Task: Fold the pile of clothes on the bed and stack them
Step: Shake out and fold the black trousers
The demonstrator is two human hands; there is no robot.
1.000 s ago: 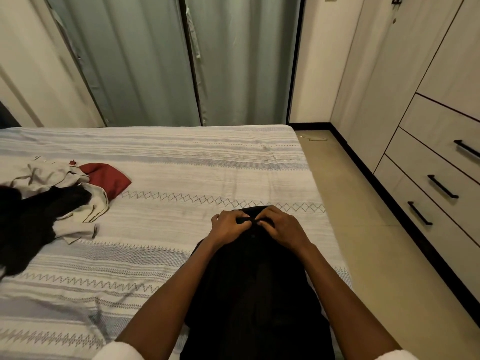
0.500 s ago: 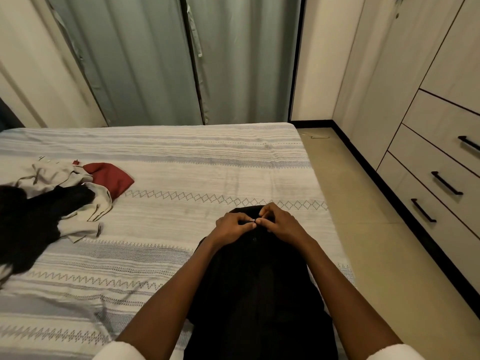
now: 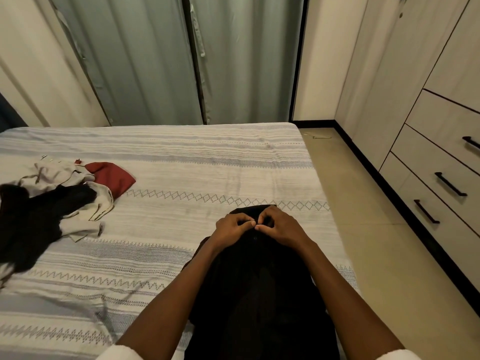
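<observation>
Black garment (image 3: 259, 294) flat on bed's near edge, possibly buttoned; pile (image 3: 54, 203) left

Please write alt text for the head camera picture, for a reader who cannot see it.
Both hands, left hand and right hand, pinch the top of a black garment lying on a striped bed. A pile of clothes lies far left.

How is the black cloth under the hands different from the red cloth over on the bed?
The black garment lies stretched out lengthwise in front of the person; the red cloth sits bunched at the edge of the clothes pile. The left hand and right hand pinch the black garment near its far end; nothing touches the red cloth. The black garment looks far larger in view. Both rest on the striped bedspread.
</observation>
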